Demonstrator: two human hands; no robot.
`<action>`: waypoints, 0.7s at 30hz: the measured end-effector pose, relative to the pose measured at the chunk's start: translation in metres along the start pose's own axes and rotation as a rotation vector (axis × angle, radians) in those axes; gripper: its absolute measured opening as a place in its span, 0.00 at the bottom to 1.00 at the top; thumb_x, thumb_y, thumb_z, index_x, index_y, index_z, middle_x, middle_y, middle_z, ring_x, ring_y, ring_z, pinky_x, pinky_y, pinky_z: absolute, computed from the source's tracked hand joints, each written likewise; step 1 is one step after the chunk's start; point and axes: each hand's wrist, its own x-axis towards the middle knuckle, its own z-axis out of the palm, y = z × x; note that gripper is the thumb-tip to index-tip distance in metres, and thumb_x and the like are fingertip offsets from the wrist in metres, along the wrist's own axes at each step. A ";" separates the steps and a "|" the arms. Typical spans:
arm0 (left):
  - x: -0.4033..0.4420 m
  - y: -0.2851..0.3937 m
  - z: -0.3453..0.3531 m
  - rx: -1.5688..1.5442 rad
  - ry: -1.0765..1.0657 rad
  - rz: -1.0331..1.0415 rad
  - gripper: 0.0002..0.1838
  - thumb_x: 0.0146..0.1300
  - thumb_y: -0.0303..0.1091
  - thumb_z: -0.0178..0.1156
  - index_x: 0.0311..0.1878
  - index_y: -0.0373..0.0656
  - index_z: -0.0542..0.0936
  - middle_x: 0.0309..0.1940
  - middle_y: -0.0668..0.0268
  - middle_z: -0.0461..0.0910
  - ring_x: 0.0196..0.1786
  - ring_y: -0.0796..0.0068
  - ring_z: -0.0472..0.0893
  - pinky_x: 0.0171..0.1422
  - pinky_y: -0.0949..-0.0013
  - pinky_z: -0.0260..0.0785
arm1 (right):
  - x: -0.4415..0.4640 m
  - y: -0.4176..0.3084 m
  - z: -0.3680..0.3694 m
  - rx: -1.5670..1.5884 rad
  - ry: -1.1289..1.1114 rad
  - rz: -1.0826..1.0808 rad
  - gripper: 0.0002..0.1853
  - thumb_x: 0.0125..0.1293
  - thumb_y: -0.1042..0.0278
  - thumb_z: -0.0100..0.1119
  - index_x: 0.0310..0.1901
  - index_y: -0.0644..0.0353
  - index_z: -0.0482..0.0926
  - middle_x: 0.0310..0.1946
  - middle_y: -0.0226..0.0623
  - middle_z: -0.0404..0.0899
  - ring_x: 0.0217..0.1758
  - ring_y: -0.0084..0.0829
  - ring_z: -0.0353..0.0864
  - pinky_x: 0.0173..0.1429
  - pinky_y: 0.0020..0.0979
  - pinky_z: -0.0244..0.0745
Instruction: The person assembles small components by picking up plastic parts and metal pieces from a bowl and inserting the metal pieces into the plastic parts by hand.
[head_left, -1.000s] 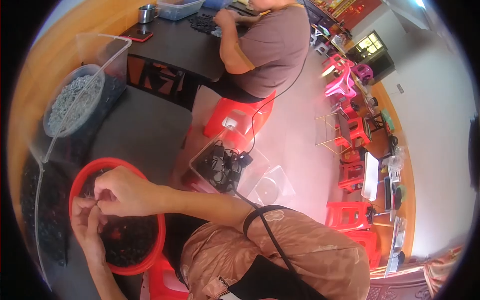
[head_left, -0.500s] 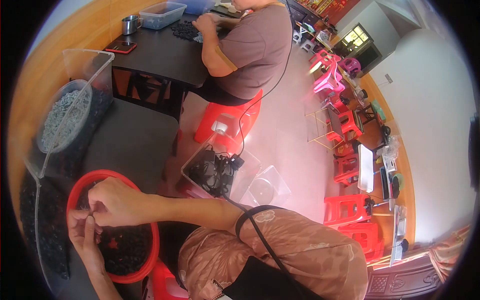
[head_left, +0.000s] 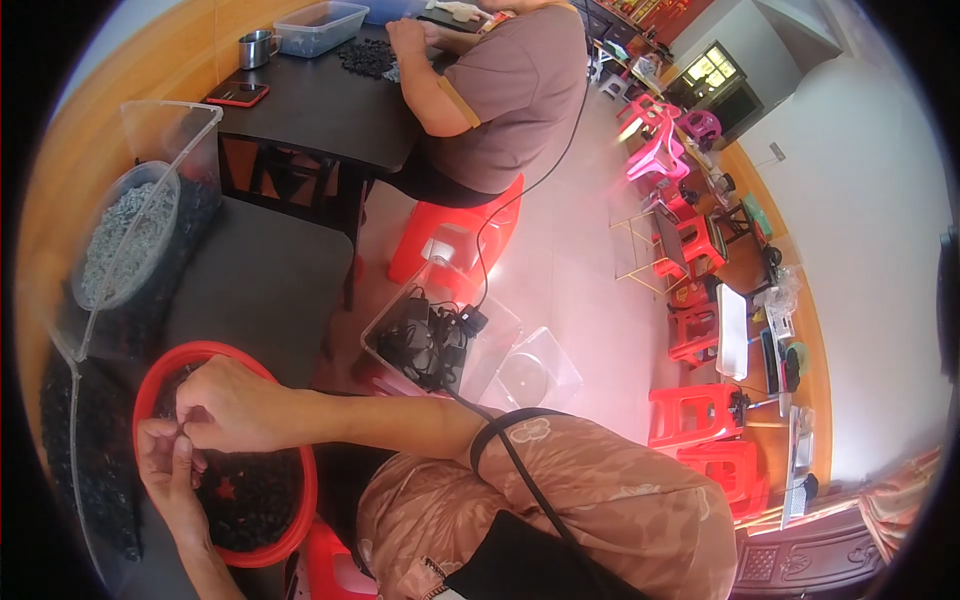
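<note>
Above a red round tub (head_left: 309, 490) filled with small black pieces (head_left: 255, 505), my two hands meet with fingertips pinched together. My right hand (head_left: 235, 402) comes in from the right, its fingers curled and thumb tucked toward the left hand. Just below it, my left hand (head_left: 172, 465) is bent upward, thumb pressed against the fingers. Whatever sits between the fingertips is too small and too covered to name. A small red piece (head_left: 226, 488) lies among the black ones in the tub.
A clear bin (head_left: 172, 165) holding a tub of greyish bits (head_left: 130, 245) stands left on the dark table (head_left: 265, 265). Another person (head_left: 510, 100) handles black pieces at the table ahead. A clear box of black adapters (head_left: 425, 345) and a cable lie beside my lap.
My right hand has turned slightly at the wrist, still pinching against my left hand. The other person's hands have lifted a little. The view has shifted slightly.
</note>
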 end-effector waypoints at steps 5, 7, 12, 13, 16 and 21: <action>0.002 -0.006 -0.003 -0.031 -0.012 0.005 0.08 0.67 0.35 0.62 0.41 0.46 0.72 0.26 0.74 0.74 0.23 0.89 0.68 0.24 0.84 0.51 | 0.001 -0.001 -0.002 -0.033 -0.022 0.010 0.08 0.49 0.72 0.59 0.25 0.70 0.80 0.21 0.51 0.79 0.27 0.47 0.81 0.35 0.40 0.74; 0.002 -0.003 0.000 -0.038 0.006 -0.006 0.08 0.67 0.35 0.62 0.41 0.46 0.72 0.26 0.74 0.74 0.23 0.89 0.69 0.23 0.84 0.51 | 0.001 -0.002 -0.002 -0.009 -0.023 0.028 0.08 0.49 0.72 0.59 0.25 0.70 0.80 0.21 0.51 0.79 0.27 0.47 0.81 0.35 0.41 0.74; 0.002 -0.006 -0.003 -0.030 -0.003 0.006 0.08 0.67 0.35 0.61 0.40 0.46 0.71 0.26 0.74 0.74 0.24 0.89 0.70 0.24 0.85 0.52 | 0.002 -0.002 -0.002 0.002 -0.043 0.060 0.08 0.49 0.72 0.59 0.24 0.70 0.80 0.20 0.51 0.79 0.27 0.46 0.81 0.35 0.40 0.74; 0.003 -0.005 -0.003 -0.043 -0.016 0.011 0.08 0.68 0.35 0.61 0.40 0.46 0.71 0.26 0.74 0.74 0.24 0.89 0.70 0.24 0.85 0.52 | 0.002 -0.002 -0.002 0.015 -0.049 0.064 0.08 0.48 0.72 0.59 0.24 0.70 0.80 0.20 0.50 0.79 0.27 0.46 0.81 0.35 0.40 0.74; 0.003 -0.006 -0.004 -0.029 -0.021 0.014 0.07 0.68 0.34 0.60 0.40 0.46 0.72 0.26 0.75 0.73 0.25 0.90 0.70 0.24 0.85 0.52 | 0.003 -0.001 -0.002 -0.003 -0.059 0.085 0.08 0.48 0.71 0.60 0.23 0.70 0.80 0.21 0.50 0.80 0.27 0.45 0.82 0.36 0.39 0.74; 0.002 -0.009 -0.004 0.013 0.004 0.051 0.05 0.69 0.33 0.58 0.40 0.46 0.72 0.25 0.76 0.72 0.24 0.91 0.68 0.24 0.86 0.52 | 0.007 0.006 0.001 0.055 -0.081 0.122 0.09 0.48 0.71 0.63 0.24 0.72 0.81 0.21 0.48 0.82 0.26 0.40 0.84 0.35 0.35 0.76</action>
